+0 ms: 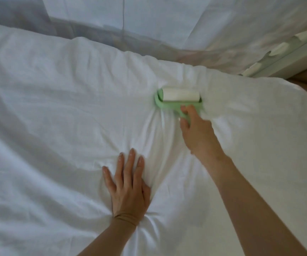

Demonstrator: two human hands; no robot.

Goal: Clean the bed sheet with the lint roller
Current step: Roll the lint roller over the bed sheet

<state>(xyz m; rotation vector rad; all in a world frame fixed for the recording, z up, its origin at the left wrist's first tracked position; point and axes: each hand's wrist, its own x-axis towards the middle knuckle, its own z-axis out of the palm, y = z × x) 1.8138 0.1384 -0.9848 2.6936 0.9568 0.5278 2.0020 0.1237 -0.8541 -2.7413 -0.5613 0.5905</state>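
A white, wrinkled bed sheet [60, 111] covers the bed across most of the view. The lint roller [178, 97] has a light green frame and a white sticky drum, and it lies pressed on the sheet right of centre. My right hand [197, 130] grips its green handle from below, fingers curled round it. My left hand [128, 183] presses flat on the sheet lower down, fingers straight and spread, with folds radiating from under the palm.
The bed's corner [304, 100] ends at the right, with a strip of floor beyond. White bedding [186, 21] lies at the top, a grey shadowed fold beneath it. A pale piece of furniture [287, 50] stands at the upper right.
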